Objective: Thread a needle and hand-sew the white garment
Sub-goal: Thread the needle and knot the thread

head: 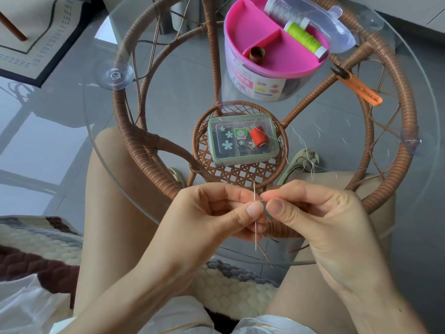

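Over lap, at near edge of glass table point(168, 92): left hand point(216, 213) pinches needle point(255, 237) upright between thumb and forefinger. Right hand point(325, 213) has thumb and forefinger tips pinched shut beside needle's upper part, likely on end of white thread point(301, 143); too fine to confirm. Loose thread trails across table to right.

Judgement: threading under way, eye not visibly threaded. White garment point(24, 304) bunched at lower left, untouched; all sewing left. Orange snips point(358, 89) and green sewing box point(240, 143) well apart from hands.
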A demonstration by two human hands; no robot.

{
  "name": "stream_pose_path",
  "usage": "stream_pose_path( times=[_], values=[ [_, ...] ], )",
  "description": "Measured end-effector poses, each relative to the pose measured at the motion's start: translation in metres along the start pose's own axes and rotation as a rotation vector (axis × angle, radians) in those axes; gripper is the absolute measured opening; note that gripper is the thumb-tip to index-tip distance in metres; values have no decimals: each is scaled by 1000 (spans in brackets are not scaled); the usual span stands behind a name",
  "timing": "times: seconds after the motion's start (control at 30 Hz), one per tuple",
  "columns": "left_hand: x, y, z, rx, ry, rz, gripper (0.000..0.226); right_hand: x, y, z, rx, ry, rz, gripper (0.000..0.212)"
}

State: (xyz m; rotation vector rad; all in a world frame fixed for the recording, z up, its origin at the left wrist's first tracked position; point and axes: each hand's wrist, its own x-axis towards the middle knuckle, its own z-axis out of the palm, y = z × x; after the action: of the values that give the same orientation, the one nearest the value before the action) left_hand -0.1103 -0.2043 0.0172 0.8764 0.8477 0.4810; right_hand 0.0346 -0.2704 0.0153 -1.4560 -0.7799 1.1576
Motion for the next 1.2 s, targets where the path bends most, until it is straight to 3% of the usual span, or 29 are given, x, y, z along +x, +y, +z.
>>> stream_pose_path(
  times=[0.1, 0.23, 0.43, 0.63, 1.2],
  values=[
    [1, 0, 1, 0, 3, 8, 16, 0, 3, -3, -235, 11, -181, 20],
    [1, 1, 1, 48, 10, 10, 17, -3, 1, 0, -470, 41, -381, 11],
    [-3, -1, 2, 197, 7, 88, 19, -9, 1, -3, -564, -7, -416, 25],
    [-8, -4, 2, 241, 13, 130, 21, -13, -1, 0, -560, -33, -454, 7],
    [-22, -8, 15, 65, 21, 5, 13, -34, 1, -2, -196, 102, -253, 9]
  ],
)
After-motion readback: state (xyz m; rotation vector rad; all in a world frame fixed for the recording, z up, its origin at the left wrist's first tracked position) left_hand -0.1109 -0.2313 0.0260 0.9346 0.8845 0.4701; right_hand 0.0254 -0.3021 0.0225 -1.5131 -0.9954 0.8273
